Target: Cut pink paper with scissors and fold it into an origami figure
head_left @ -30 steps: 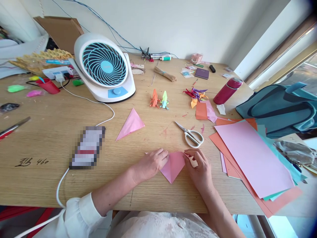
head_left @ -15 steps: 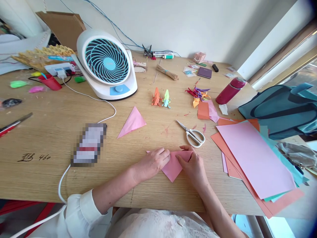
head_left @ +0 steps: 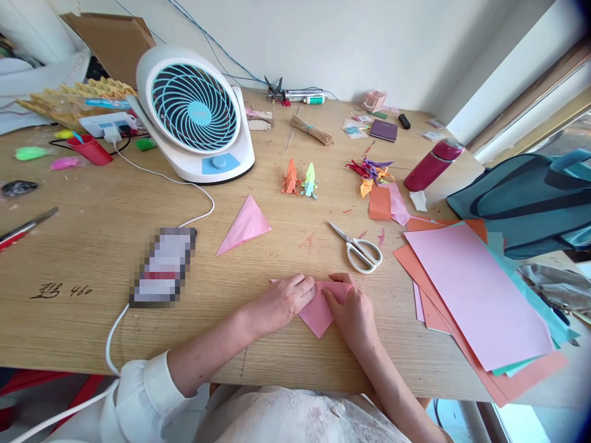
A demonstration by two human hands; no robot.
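Observation:
A folded piece of pink paper [head_left: 317, 320] lies on the table in front of me, one corner pointing toward me. My left hand [head_left: 289, 301] presses on its left part with curled fingers, covering much of that side. My right hand [head_left: 351, 304] pinches the upper right edge between thumb and fingers. Beyond the hands lie white-handled scissors [head_left: 364, 255], slightly open, with the blades pointing up and left. Another pink paper triangle [head_left: 245, 227] rests farther off to the left. Two small folded paper figures, one orange [head_left: 290, 178] and one green and blue [head_left: 309, 181], stand behind.
Stacked coloured sheets [head_left: 475, 295] lie at the right, near a teal bag [head_left: 521, 203] and a dark red bottle [head_left: 433, 165]. A white fan [head_left: 196, 117] stands at the back left. A phone [head_left: 164, 264] with a white cable is left of my arms.
My right hand's pinch has slid a little to the left along the paper's upper edge, closer to my left hand. The whole view has shifted slightly.

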